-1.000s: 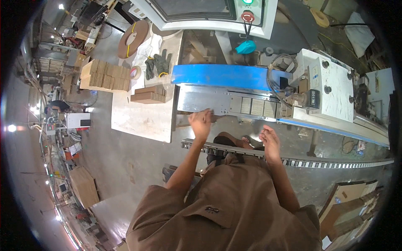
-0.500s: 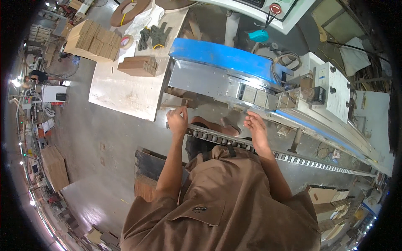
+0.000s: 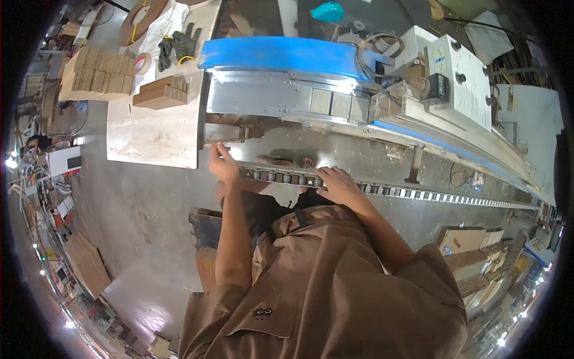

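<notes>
A long rail with small rollers (image 3: 287, 178) runs crosswise in front of my body. At its left end my left hand (image 3: 225, 164) is raised, fingers bent and pressed together; whatever they may hold cannot be made out. Over the rail, right of the middle, my right hand (image 3: 338, 184) lies palm down with its fingers stretched out, touching or just above the rollers. Beyond the rail stands a machine with a blue curved cover (image 3: 287, 57) and a metal bed (image 3: 257, 93).
Left of the machine is a pale table (image 3: 152, 140) bearing a stack of brown strips (image 3: 160, 93), a larger tan stack (image 3: 95, 75), dark gloves (image 3: 185, 45) and a tape roll (image 3: 142, 63). A control box (image 3: 460, 72) stands at the right. Brown boards (image 3: 86, 263) lie at left.
My right hand has come down and inward onto the roller rail, its fingers flattening. My left hand has moved slightly left in the picture, still bent. The view has shifted toward the rail.
</notes>
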Tool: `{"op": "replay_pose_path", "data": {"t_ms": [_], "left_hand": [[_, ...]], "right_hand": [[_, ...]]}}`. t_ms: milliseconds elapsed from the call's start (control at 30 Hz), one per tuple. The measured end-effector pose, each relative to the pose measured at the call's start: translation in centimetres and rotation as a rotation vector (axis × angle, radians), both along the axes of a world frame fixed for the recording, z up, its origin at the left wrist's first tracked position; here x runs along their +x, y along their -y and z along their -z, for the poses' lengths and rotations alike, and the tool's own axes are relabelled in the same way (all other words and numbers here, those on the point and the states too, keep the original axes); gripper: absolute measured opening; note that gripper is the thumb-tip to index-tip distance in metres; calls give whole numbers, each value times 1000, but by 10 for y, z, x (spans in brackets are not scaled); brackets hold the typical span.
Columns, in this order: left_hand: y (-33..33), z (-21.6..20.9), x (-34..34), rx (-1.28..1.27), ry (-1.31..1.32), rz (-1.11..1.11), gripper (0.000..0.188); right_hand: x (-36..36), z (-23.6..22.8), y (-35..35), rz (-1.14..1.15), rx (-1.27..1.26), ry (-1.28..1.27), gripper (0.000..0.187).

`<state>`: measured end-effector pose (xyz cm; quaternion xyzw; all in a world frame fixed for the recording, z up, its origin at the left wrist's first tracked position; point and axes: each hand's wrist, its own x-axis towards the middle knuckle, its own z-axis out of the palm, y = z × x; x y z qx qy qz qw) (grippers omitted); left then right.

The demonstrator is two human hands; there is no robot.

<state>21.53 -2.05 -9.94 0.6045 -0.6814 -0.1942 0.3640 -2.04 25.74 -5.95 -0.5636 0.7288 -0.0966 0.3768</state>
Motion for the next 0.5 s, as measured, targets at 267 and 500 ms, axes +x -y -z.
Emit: {"op": "replay_pose_path", "data": {"t_ms": [267,500], "left_hand": [[-3,-3,-3,118,78,-26,34],[-2,0,-3,139,178,-11,37]], "right_hand": [[-18,22,-2,-17,35,106,76],[-18,12,5,100,-52,185,76]]}}
